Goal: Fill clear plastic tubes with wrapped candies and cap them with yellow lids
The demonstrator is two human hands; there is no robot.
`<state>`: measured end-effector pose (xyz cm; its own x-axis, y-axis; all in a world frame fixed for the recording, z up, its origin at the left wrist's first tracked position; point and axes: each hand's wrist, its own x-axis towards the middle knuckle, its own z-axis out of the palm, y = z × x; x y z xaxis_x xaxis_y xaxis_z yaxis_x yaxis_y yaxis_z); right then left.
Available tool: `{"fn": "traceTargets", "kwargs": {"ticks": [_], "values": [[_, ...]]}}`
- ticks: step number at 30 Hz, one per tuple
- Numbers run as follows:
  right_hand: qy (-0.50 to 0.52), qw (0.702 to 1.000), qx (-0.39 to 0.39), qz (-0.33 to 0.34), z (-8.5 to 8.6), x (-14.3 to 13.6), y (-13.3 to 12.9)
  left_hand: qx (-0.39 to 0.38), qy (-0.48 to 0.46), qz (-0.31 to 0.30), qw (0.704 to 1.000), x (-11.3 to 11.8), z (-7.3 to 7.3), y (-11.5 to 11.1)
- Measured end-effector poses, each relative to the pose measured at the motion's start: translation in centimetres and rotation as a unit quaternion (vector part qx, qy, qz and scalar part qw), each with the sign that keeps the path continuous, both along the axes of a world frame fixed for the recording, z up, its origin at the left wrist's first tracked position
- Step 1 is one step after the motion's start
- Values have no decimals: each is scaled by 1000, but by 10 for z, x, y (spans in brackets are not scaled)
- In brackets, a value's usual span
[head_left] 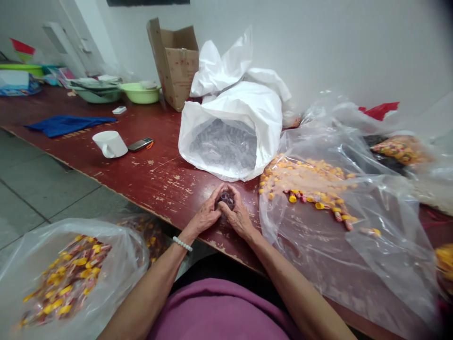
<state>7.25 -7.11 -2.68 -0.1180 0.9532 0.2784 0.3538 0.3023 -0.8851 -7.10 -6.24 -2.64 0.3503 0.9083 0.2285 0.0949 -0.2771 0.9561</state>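
My left hand and my right hand are cupped together just above the front edge of the table. Between them they hold a small bundle of clear plastic tubes, whose round open ends face up. Fingers of both hands wrap round the bundle, and the thumbs meet at its near side. Straight ahead lies a white sack with its mouth towards me. Inside it is a heap of similar clear plastic pieces. To the right, a clear plastic bag holds small tubes with yellow caps.
An open bag of yellow-capped tubes stands low at the left. On the red table are a white mug, a dark phone-like device, a blue cloth, green basins and a cardboard box.
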Motion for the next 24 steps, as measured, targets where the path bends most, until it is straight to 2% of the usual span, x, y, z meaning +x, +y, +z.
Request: {"fn": "traceTargets", "kwargs": {"ticks": [4,9,12,17,24], "values": [[-34,999,10,10,-1,1,-1,-59,-33,-47,997,-5,4,-3],[-107,993,44,-1,-5,-3,-2,-95,-82,-110,986,-6,18,-9],[-122,991,52,-14,-4,-5,-2,-106,-102,-117,982,-4,23,-13],[-147,987,42,-42,-2,-5,-5,-76,-98,-87,989,-1,20,-15],[-206,977,37,-52,-5,7,-13,-63,-70,-149,984,-1,11,-12]]}}
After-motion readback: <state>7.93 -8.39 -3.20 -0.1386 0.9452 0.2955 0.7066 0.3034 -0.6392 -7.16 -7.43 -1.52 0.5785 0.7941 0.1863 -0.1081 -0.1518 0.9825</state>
